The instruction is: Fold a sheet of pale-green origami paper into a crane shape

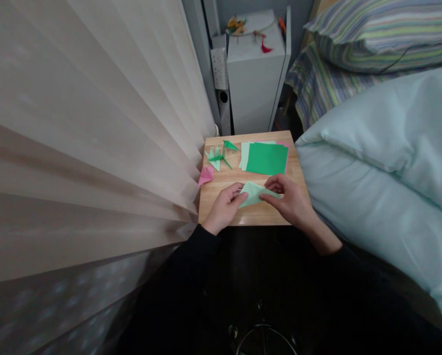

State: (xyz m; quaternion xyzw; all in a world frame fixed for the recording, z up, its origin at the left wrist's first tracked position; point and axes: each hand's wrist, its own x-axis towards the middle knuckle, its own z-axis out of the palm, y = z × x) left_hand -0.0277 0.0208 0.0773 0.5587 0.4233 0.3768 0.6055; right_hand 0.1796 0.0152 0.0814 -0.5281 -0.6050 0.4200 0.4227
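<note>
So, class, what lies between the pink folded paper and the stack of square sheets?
The green folded paper figures, with bare wooden table around them, in the head view.

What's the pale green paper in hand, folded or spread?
Folded: paper is roughly triangular, not square like the stack. The left hand and right hand pinch it.

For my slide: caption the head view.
Left hand and right hand hold a pale green paper on a wooden table beside stacked sheets.

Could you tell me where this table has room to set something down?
The table is bare along its near edge, and between the pink fold and the left hand holding the pale sheet. Its far half is crowded: paper stack, green cranes.
</note>
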